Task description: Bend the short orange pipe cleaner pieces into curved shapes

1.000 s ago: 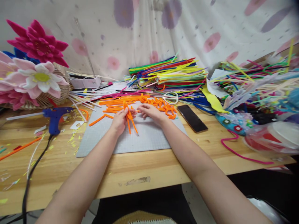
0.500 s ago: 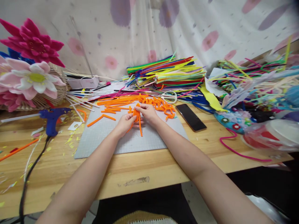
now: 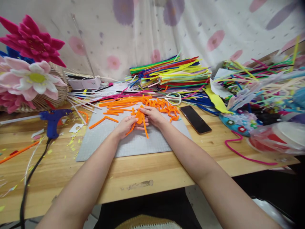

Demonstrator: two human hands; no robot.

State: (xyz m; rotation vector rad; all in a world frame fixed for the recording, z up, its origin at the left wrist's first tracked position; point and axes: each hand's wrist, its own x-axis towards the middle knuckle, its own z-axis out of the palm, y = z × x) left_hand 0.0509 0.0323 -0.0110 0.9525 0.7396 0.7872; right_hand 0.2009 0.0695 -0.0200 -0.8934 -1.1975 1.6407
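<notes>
Orange piece, long tails nearward

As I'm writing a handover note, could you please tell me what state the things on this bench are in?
Left hand: pinching the orange piece.
Right hand: also pinching it.
Orange piece: held in both hands, strand ends sticking out.
Straight orange strips: lying loose.
Curled orange strips: bunched together.
Phone: lying flat, screen dark.
Glue gun: on its side, stick inserted; heat not visible.
Scissors: blades too unclear to tell open or shut.
</notes>
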